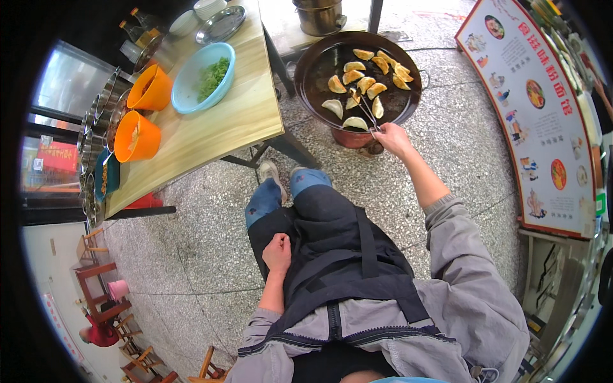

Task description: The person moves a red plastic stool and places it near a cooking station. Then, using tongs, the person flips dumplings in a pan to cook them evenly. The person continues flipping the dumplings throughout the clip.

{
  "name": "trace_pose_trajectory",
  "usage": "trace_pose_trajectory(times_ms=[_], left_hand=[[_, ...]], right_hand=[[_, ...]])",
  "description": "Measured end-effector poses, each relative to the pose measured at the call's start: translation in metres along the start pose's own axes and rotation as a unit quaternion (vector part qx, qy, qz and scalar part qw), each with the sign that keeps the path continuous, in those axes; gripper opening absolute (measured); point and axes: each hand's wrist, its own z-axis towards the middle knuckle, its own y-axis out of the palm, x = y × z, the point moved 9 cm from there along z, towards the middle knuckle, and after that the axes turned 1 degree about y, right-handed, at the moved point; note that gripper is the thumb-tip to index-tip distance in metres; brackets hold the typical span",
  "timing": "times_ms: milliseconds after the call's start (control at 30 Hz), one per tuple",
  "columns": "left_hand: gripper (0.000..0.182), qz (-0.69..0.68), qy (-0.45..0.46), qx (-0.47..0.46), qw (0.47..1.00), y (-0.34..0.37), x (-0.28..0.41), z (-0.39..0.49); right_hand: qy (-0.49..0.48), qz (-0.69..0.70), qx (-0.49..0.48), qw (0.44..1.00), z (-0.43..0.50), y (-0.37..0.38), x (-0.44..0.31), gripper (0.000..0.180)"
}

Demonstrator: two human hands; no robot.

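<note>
My right hand (392, 139) grips the handle end of thin metal tongs (368, 111) at the near rim of a wide dark frying pan (306, 103). The tips of the tongs are at a browned dumpling (353, 101); whether they pinch it I cannot tell. Several golden half-moon dumplings (366, 84) lie spread over the pan, and paler ones, such as the dumpling (355, 123) nearest me, lie along its near side. The pan rests on a reddish round base (352, 139). My left hand (277, 253) is loosely closed on my lap, on the black apron (330, 215), with nothing visible in it.
On the left, a wooden table (210, 134) bears a light-blue bowl (232, 72) of chopped greens, orange containers (149, 139) and metal pots. A metal pot (320, 19) stands beyond the pan. A menu board (541, 119) is at right. Chairs and a person in red (101, 335) are lower left.
</note>
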Motion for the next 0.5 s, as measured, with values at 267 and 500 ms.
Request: trace_pose_trajectory(times_ms=[267,500], left_hand=[[0.01,-0.008,-0.017,-0.004,1.0,0.001,-0.007,-0.001],[0.01,0.0,-0.022,-0.014,1.0,0.003,-0.007,0.003]], right_hand=[[0.022,-0.039,0.031,0.999,-0.061,-0.044,0.031,0.053],[0.035,-0.129,0.023,0.991,-0.077,-0.037,0.061,0.061]])
